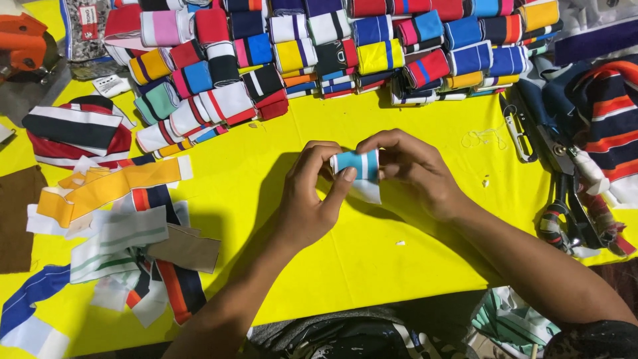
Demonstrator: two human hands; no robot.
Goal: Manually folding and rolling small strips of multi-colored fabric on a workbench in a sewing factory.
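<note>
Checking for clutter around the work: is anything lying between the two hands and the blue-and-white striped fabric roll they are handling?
Nothing visible does. The left hand and right hand both already grip the striped fabric roll directly, above a bare patch of the yellow table cover. The stacked rolls lie farther back.

A single camera sits on the person's head, looking steeply down and forward over the yellow table [412, 279]. It is close: both forearms run in from the bottom edge, the hands land mid-frame, and the far stacks of folded bands [345, 46] fill the top
</note>
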